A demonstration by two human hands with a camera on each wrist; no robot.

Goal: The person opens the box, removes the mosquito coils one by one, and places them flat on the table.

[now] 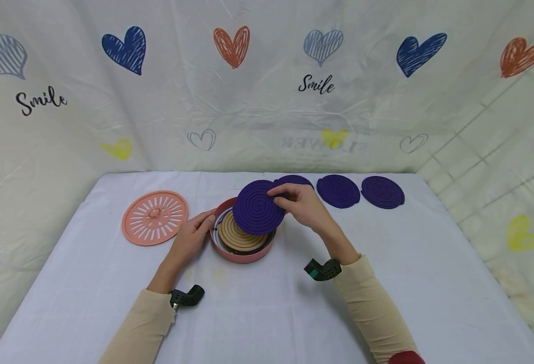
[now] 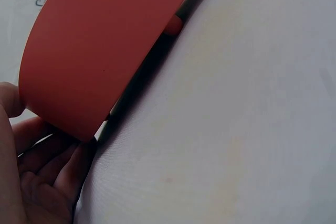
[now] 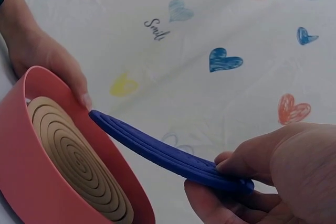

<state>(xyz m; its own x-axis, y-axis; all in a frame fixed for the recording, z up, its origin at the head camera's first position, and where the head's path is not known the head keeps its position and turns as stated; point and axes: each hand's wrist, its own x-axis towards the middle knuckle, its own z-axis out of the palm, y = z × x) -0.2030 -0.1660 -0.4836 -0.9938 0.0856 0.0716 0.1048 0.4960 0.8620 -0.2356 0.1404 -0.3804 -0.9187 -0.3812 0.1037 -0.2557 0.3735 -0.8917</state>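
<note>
In the head view my right hand (image 1: pixel 304 205) pinches a purple mosquito coil (image 1: pixel 258 208) by its right edge, tilted over a round pink coil holder (image 1: pixel 244 259). The right wrist view has the thumb on top of this coil (image 3: pixel 168 153) and fingers beneath it. A tan mosquito coil (image 3: pixel 79 161) lies inside the holder, partly covered by the purple one in the head view. My left hand (image 1: pixel 191 236) grips the holder's left side, thumb at the rim. From the left wrist, the holder's outer wall (image 2: pixel 105 45) shows a small foot below, with fingers curled at its lower edge.
A slotted pink lid (image 1: pixel 155 218) lies left of the holder on the white-covered table (image 1: pixel 258 313). Toward the back right lie more purple coils in a row, one (image 1: pixel 338 191) beside another (image 1: pixel 383 192), the leftmost partly hidden by my right hand. A heart-printed curtain (image 1: pixel 267 101) hangs behind.
</note>
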